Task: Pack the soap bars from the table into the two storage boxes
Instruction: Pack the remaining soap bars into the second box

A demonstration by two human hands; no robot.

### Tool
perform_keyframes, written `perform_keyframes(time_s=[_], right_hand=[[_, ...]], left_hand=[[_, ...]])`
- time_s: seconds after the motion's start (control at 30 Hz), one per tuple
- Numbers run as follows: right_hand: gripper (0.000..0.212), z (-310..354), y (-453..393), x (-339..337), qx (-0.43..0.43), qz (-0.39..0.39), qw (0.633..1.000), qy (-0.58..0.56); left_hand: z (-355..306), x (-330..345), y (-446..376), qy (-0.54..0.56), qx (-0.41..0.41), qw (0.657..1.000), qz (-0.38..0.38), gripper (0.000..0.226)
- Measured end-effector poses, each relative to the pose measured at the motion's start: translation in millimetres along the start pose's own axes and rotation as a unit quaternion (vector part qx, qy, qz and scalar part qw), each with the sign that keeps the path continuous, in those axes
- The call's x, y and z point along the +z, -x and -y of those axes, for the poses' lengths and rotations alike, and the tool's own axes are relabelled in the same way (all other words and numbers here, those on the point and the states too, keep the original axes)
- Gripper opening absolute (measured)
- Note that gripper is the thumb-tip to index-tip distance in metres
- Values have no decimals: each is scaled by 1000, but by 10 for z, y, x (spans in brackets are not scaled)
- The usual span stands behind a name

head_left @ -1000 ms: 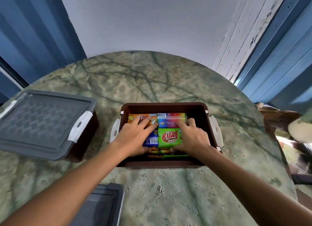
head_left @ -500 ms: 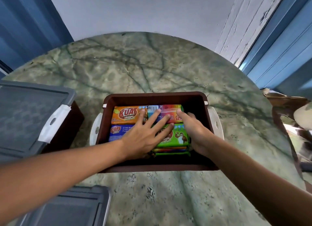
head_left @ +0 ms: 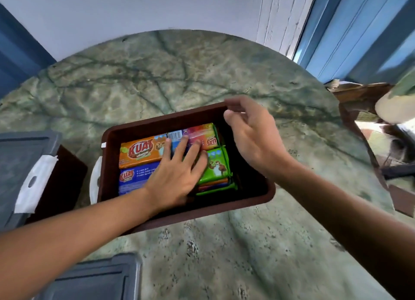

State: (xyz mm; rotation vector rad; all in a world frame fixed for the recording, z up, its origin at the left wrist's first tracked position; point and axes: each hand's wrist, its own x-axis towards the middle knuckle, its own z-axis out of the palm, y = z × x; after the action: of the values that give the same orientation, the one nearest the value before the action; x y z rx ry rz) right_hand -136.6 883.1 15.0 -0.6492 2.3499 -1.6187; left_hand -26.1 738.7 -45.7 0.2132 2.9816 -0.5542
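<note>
Soap bars (head_left: pixel 143 153) fill the open brown box (head_left: pixel 179 216) on the worktop (head_left: pixel 202 79). Left hand (head_left: pixel 175 176) lies flat on them, fingers spread. Right hand (head_left: pixel 251 133) hovers above the box's far right corner, fingers loosely curled, holding nothing. Left of the left hand sits a lidded box (head_left: pixel 22 165).

Round green marble table (head_left: pixel 202 79) against pale wall (head_left: pixel 146 5), blue panels (head_left: pixel 359 30) alongside

Round green marble table (head_left: pixel 202 75) carries open brown box (head_left: pixel 157 221), lidded brown box (head_left: pixel 67 176) at left, grey lid (head_left: pixel 96 279) near edge.
</note>
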Motion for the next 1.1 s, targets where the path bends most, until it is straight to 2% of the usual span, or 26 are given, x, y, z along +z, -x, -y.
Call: perform_keyframes(time_s=[0.07, 0.1, 0.13, 0.2, 0.27, 0.37, 0.4, 0.53, 0.63, 0.77, 0.87, 0.93, 1.0, 1.03, 1.07, 1.1], right_hand=[[33, -46, 38, -63, -57, -30, 985, 158], [41, -99, 48, -68, -47, -11, 968, 244], [47, -183, 53, -59, -1, 21, 958, 285], [54, -262, 31, -22, 80, 72, 966, 234], [52, -302, -13, -8, 103, 53, 982, 146], [47, -305, -4, -31, 90, 27, 986, 136], [47, -306, 6, -36, 88, 22, 987, 132], [42, -329, 32, -33, 73, 6, 988, 137], [43, -364, 29, -16, 69, 1, 983, 171], [45, -389, 24, -4, 68, -5, 979, 192], [44, -378, 27, -5, 84, 2, 974, 211], [46, -337, 65, -2, 40, -23, 966, 253], [47, -208, 180, -32, -99, -46, 964, 242], [47, -143, 238, -7, -138, -40, 968, 208], [45, -78, 301, 37, -124, 2, 978, 165], [41, -59, 319, 100, -75, 46, 988, 125]], left_hand=[[1, 24, 3, 0, 1, 1000, -1, 107], [7, 20, -4, -1, 4, 1000, 2, 107], [0, -5, -25, -3, 7, 1000, 9, 109], [12, -109, -62, 3, 6, 1000, 1, 112], [-42, -264, -163, 18, 43, 998, -36, 103], [-297, -268, -383, -3, 187, 976, -110, 42], [-357, -244, -450, -17, 209, 973, -95, 39], [-482, -81, -612, -82, 200, 976, 4, 52], [-494, -19, -662, -59, 188, 980, -16, 47], [-432, -30, -652, -6, 206, 975, -86, 41], [-416, -77, -626, -6, 213, 973, -85, 39], [-342, -33, -636, -5, 263, 962, -79, 37], [-156, -82, -492, 35, 277, 956, -88, 58], [-42, -142, -361, 84, 256, 957, -109, 65], [66, -194, -217, 133, 225, 954, -143, 67], [179, -230, -78, 164, 183, 952, -181, 70]])
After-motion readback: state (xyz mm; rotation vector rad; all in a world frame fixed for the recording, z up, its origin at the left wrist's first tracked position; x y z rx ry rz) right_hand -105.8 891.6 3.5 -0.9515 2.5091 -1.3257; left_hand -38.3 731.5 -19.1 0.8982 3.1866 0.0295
